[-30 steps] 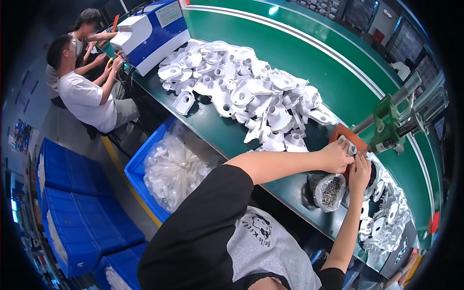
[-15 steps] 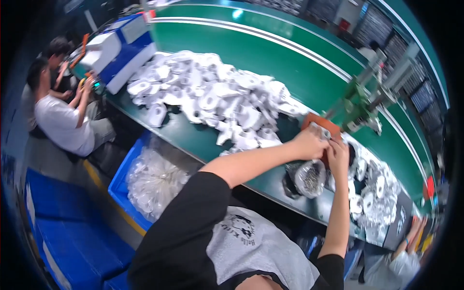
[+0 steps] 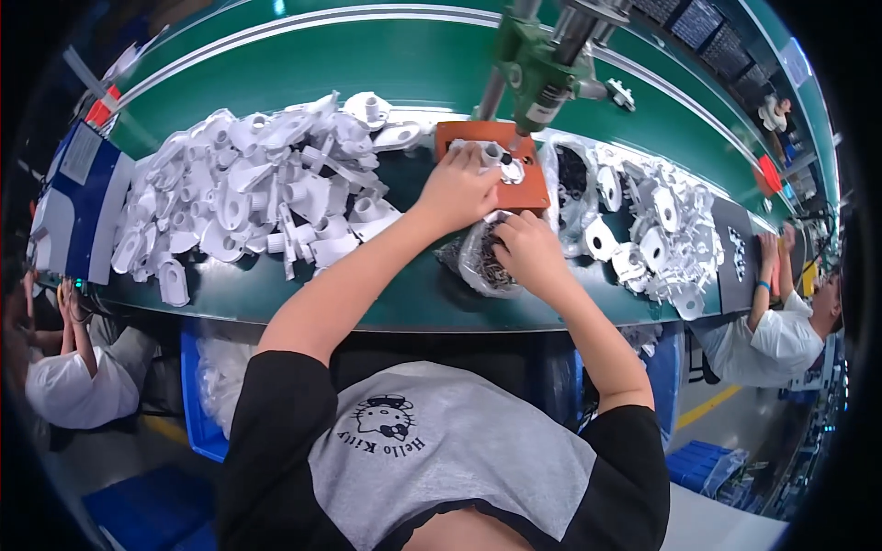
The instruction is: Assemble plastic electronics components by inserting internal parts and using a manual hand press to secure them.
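Note:
My left hand [image 3: 457, 191] is closed around a white plastic part [image 3: 494, 152] on the orange fixture block [image 3: 525, 195]. Part of that piece is hidden behind my fingers. Close in front of the block sits a clear plastic bag [image 3: 480, 271] of small metal pieces, too small to name. My right hand [image 3: 531, 248] has its curled fingers in the bag's mouth; what they pinch is hidden. Just above the block hangs the head of a green press [image 3: 544, 87].
A heap of white plastic parts [image 3: 248, 184] lies left on the green bench. More white parts [image 3: 657, 230] lie right, beside a bag of black pieces [image 3: 571, 174]. A blue-and-white box [image 3: 78, 193] stands far left. Co-workers sit at both sides; one wears a white shirt [image 3: 772, 335].
My right hand has left the orange block and moved down to the bag of metal pieces. My left hand stays at the block. The whole view has swung to the right.

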Tool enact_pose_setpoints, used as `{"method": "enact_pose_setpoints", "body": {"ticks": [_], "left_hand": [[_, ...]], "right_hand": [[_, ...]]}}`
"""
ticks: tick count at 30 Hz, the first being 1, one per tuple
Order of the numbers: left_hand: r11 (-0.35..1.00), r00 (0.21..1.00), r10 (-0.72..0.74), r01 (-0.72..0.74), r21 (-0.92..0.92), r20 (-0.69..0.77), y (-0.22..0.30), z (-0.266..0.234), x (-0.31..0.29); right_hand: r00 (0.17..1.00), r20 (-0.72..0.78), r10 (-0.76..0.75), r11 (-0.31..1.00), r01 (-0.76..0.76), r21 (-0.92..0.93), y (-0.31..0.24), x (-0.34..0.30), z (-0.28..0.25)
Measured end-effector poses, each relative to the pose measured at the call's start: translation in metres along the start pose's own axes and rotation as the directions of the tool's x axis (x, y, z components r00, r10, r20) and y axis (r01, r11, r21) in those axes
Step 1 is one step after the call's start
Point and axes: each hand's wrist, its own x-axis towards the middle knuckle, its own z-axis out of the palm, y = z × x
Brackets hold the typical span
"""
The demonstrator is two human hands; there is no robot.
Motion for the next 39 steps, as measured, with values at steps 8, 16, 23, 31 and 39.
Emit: {"method": "enact_pose_setpoints", "body": {"ticks": [8, 16, 23, 31, 39], "left_hand": [[0.999, 1.000, -0.028, 0.027, -0.037, -0.012, 0.004, -0.004, -0.003], [0.999, 0.999, -0.040, 0.040, -0.010, -0.031, 0.003, -0.003, 0.000], [0.998, 0.998, -0.064, 0.064, -0.004, 0.006, 0.005, -0.002, 0.000], [0.996, 0.996, -0.084, 0.085, -0.029, 0.043, 0.003, -0.006, 0.001], [0.999, 0.999, -0.038, 0.039, -0.016, 0.030, 0.003, -0.008, 0.004]], "right_hand": [[0.998, 0.052, 0.034, 0.975, -0.045, 0.217, 0.000, 0.010, -0.015], [0.947, 0.209, 0.245, 0.790, -0.320, 0.523, 0.009, 0.018, -0.028], [0.899, 0.270, 0.344, 0.533, -0.424, 0.733, 0.042, 0.022, -0.030], [0.963, 0.053, 0.263, 0.758, -0.240, 0.606, 0.082, 0.042, -0.033], [0.854, -0.038, 0.519, 0.566, -0.310, 0.764, 0.083, 0.073, -0.003]]}}
